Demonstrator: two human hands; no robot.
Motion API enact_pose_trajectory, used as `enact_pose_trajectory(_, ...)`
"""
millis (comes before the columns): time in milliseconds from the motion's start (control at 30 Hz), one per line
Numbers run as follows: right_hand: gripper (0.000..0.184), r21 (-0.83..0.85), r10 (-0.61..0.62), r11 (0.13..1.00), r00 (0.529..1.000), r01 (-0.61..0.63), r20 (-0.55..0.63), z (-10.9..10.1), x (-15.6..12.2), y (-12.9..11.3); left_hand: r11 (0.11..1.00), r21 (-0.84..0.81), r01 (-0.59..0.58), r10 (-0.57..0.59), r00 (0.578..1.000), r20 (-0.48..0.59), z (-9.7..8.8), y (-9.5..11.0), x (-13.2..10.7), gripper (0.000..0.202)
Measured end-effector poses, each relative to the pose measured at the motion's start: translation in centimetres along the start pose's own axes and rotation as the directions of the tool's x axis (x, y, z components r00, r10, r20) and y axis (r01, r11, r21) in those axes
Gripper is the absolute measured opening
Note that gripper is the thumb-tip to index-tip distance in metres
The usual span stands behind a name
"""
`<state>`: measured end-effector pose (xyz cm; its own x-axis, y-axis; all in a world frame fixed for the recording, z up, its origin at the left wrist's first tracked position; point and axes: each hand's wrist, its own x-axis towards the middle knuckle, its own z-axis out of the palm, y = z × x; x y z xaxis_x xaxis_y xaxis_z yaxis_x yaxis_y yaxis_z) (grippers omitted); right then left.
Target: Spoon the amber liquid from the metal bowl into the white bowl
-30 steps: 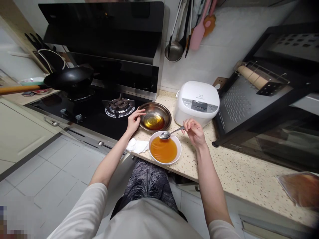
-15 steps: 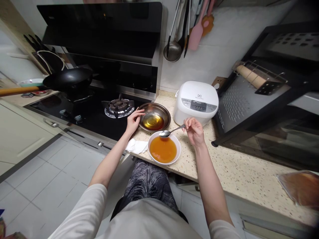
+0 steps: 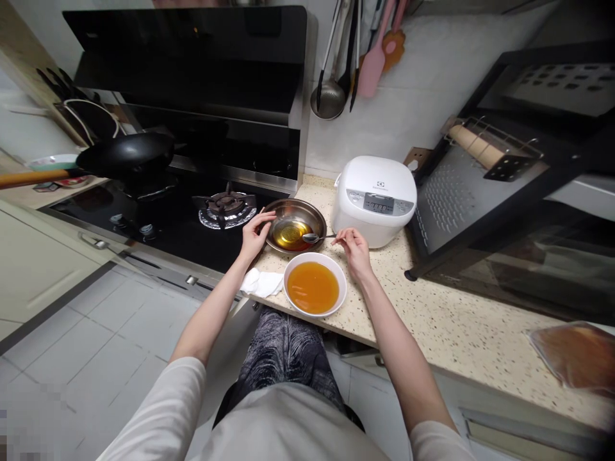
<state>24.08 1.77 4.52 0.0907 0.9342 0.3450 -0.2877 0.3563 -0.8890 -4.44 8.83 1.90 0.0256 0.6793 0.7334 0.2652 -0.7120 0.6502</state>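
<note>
My left hand (image 3: 254, 238) grips the near-left rim of a shiny metal bowl (image 3: 303, 210), fingers over the edge. Amber, oily liquid (image 3: 291, 235) lies in the bottom of that bowl. Between its fingertips my right hand (image 3: 353, 250) pinches the handle of a metal spoon (image 3: 310, 237), whose head is over the right part of the metal bowl. Whether the spoon touches the liquid I cannot tell. Just in front stands a white bowl (image 3: 343, 291) filled with orange-brown liquid (image 3: 313, 288). A crumpled white tissue (image 3: 262, 282) lies to its left.
Behind the right hand is a white rice cooker (image 3: 377, 192). The black gas stove (image 3: 187, 221) is on the left, with a wok (image 3: 127, 155) on it. Ladles and a pink spatula (image 3: 372, 70) hang on the wall. A bagged brown item (image 3: 574, 355) lies far right.
My right hand has carried the spoon up and left from above the white bowl to over the metal bowl. My left hand keeps its place on the metal rim.
</note>
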Motion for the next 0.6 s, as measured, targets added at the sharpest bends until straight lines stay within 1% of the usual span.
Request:
enact_pose_trajectory(333,0.047,-0.025,0.067,0.998,0.996,-0.066,0.065,0.1,0.5,2.6,1.0,-0.003,-0.006,0.006,1.0,-0.005,0.1,-0.1,0.0,0.022)
enact_pose_trajectory(600,0.048,0.038,0.12,0.992,0.99,-0.123,0.079,0.6,0.4,3.8,1.0,-0.002,-0.011,0.011,1.0,-0.01,0.1,-0.2,-0.1,0.021)
